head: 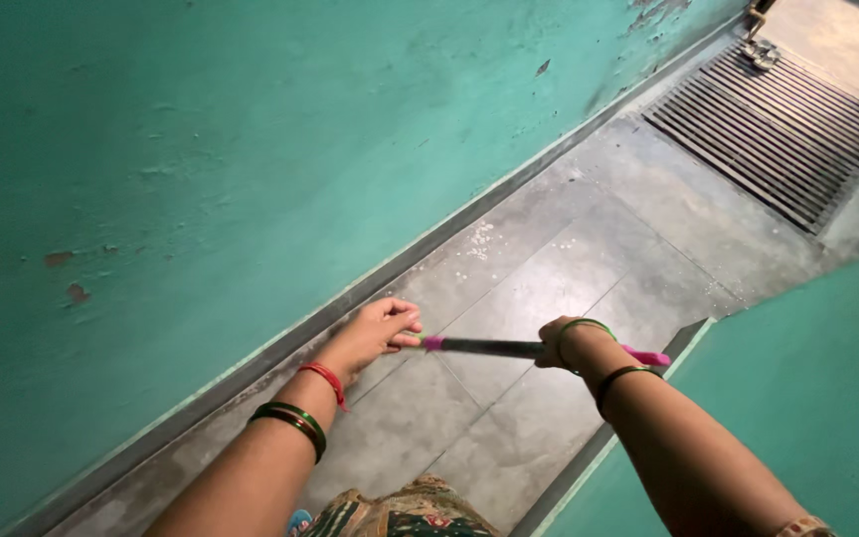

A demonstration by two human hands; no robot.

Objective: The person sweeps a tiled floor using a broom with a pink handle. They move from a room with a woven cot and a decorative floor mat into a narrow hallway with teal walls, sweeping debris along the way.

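A thin grey rod with bright pink ends is lying almost level in the air above a grey tiled floor, held between the person's two hands. The rod is running from its pink left tip, just beside the left hand's fingertips, to its pink right tip, which is sticking out past the right wrist.

The left hand is pinching the rod's left end, its fingers curled together around the pink tip. On the left wrist, a red thread band is sitting nearer the rod, and a pair of dark green bangles is sitting farther back along the forearm.

The right hand is closing around the rod towards its right end; the hand is turned away, so the fingers themselves are mostly hidden, but the rod is passing through the fist. A green bangle is ringing the right wrist right next to the rod, and a dark bangle is lying just behind it.

Below the rod, a patterned green and brown cloth is showing at the bottom edge. To the left of the rod, a teal painted wall with peeling patches is rising from a pale skirting strip. To the right of the rod, a second teal wall is standing close. Well beyond the rod, a dark slatted metal floor grate is lying in the floor.
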